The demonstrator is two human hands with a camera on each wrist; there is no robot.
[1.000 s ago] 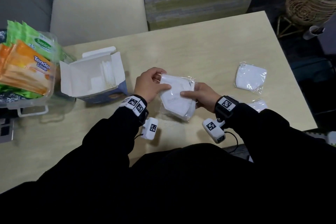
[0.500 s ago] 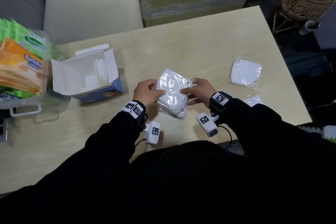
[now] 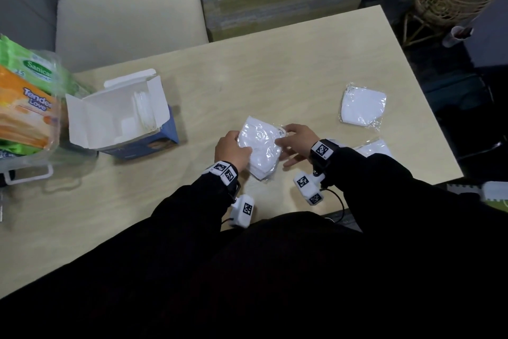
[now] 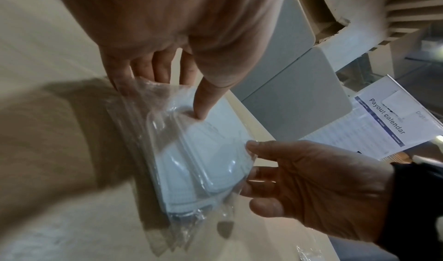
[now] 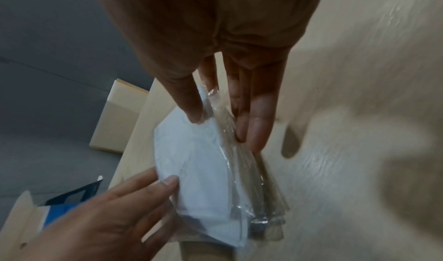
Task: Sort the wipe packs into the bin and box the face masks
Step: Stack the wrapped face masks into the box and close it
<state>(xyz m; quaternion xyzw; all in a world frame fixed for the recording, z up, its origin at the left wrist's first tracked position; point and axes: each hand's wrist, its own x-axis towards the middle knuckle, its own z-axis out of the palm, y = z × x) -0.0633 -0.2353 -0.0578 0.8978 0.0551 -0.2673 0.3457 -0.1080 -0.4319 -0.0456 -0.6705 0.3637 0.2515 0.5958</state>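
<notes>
Left hand (image 3: 232, 147) and right hand (image 3: 298, 140) pinch a stack of bagged face masks (image 3: 259, 150) between thumbs and fingers. Both grips grasping it above the bench (image 3: 275, 74), palms facing inward

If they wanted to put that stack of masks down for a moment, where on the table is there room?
Bare table lies on the far side, between the open box and the lone wrapped mask. More lies at the near left, in front of the box and the bin. The right edge is crowded by that mask and another mask pack beside the right sleeve.
</notes>
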